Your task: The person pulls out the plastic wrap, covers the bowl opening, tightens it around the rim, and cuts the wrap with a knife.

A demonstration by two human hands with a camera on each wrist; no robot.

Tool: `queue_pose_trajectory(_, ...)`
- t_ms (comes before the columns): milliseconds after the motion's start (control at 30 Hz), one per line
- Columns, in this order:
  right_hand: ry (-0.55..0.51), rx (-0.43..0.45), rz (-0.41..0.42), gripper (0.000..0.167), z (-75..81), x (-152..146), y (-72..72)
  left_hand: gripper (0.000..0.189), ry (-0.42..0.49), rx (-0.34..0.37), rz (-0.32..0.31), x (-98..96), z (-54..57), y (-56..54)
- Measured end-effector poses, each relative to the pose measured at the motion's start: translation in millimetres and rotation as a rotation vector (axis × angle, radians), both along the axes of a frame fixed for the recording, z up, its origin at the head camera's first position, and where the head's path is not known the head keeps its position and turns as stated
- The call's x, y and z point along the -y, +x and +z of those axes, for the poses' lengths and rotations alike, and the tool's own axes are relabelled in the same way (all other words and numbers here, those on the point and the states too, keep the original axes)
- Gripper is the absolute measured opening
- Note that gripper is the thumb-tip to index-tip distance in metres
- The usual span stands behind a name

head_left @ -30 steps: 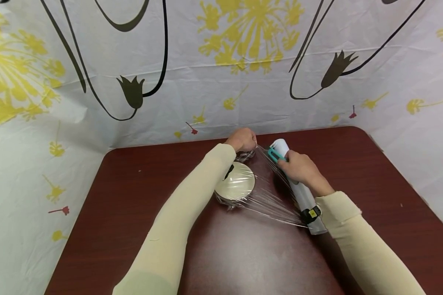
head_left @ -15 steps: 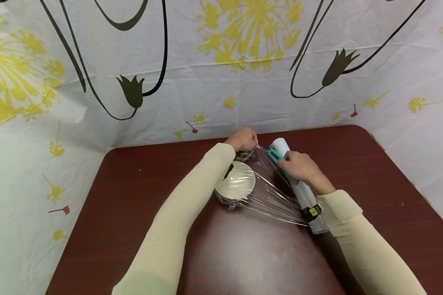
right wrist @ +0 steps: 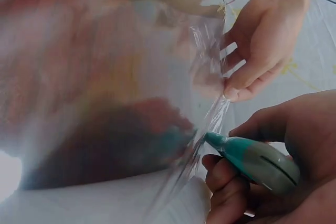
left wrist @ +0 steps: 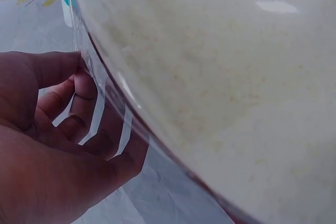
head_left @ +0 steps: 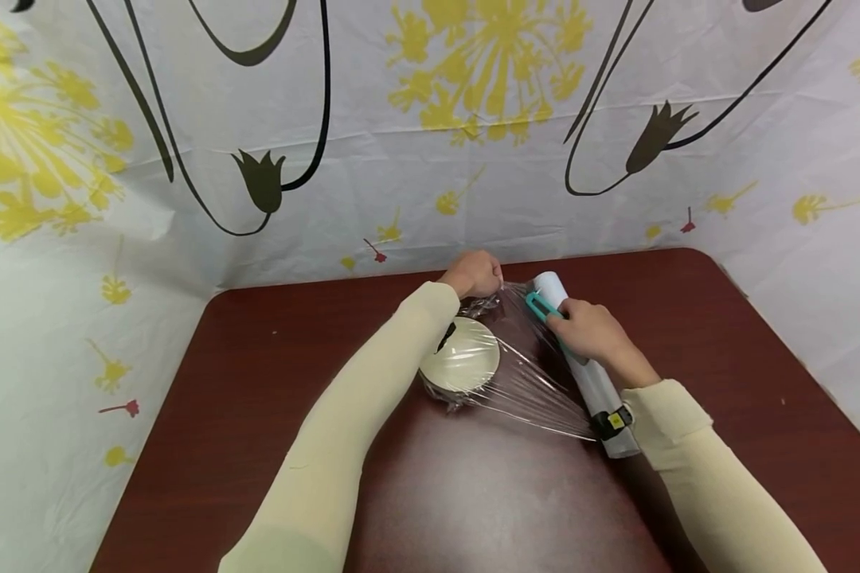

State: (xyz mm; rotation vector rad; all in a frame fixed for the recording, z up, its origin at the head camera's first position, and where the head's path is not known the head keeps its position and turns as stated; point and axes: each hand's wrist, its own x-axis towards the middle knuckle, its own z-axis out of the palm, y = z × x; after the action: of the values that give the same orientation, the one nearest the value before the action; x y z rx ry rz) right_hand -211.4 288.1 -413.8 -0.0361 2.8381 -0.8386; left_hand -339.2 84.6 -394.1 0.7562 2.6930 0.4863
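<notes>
A round cream dish (head_left: pixel 464 362) sits under cling film (head_left: pixel 526 374), with crumpled film around its side. The film stretches from the dish to a long white roll (head_left: pixel 593 383) lying slantwise at its right. My left hand (head_left: pixel 478 273), beyond the dish, pinches the film's far edge between thumb and fingers. In my right hand (head_left: pixel 593 330), over the roll, is a teal and grey cutter (right wrist: pixel 262 165). Its teal tip meets the film's edge in the right wrist view, just below the left fingertips (right wrist: pixel 233 93). My left forearm hides part of the dish.
The dark red table (head_left: pixel 294 350) ends at a white floral sheet (head_left: pixel 373 191) behind and at both sides. A black wrist strap with a yellow tag (head_left: pixel 612 422) overlaps the near end of the roll. A second bunch of crumpled film (head_left: pixel 482 306) lies behind the dish.
The film's edge near the cutter has shifted, with a pleat now running from the left fingers towards the cutter's tip. Both hands stay almost in place; the head view has tilted slightly.
</notes>
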Motion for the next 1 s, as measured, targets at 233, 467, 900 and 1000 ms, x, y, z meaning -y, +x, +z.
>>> queue_pose_trajectory(233,0.049,-0.033,0.043,0.033,0.2,0,8.1,0.025,0.034,0.008,0.029,0.9,-1.2,0.4)
queue_pose_trajectory(467,0.075,0.003,0.064,0.036,5.7,-1,14.5,0.026,0.042,0.025,0.044,2.0,-2.7,-0.8)
queue_pose_trajectory(900,0.071,0.037,0.082,0.035,6.5,-6,32.1,0.025,0.051,0.023,0.03,3.0,-2.6,5.4)
queue_pose_trajectory(1000,0.071,0.044,0.083,0.034,7.0,-7,35.8,0.025,0.063,0.029,0.031,2.8,-1.7,6.6)
